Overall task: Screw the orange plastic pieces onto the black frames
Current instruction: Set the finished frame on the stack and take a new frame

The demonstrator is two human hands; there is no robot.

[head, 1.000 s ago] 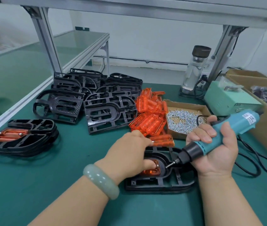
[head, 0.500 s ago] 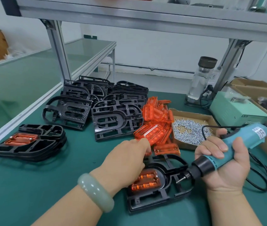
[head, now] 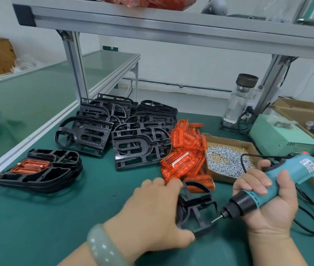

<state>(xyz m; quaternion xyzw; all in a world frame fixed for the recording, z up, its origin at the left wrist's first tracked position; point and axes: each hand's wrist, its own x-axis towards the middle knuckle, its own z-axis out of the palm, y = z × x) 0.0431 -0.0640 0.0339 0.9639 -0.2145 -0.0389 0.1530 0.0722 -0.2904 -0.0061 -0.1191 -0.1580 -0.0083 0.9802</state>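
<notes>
Since half a second ago, the black frame (head: 200, 208) has been tipped up on its edge, and its orange piece is now hidden behind the left hand (head: 152, 212), whose fingers are curled round the frame's rim. A teal electric screwdriver (head: 279, 181) is gripped in the right hand (head: 267, 204), its bit held just beside the frame. Behind the hands, loose orange pieces (head: 186, 156) are heaped on the green worktop (head: 56, 217), between spare black frames (head: 133, 131) and a cardboard box of screws (head: 229, 140). Finished frames (head: 37, 169) are stacked far left.
</notes>
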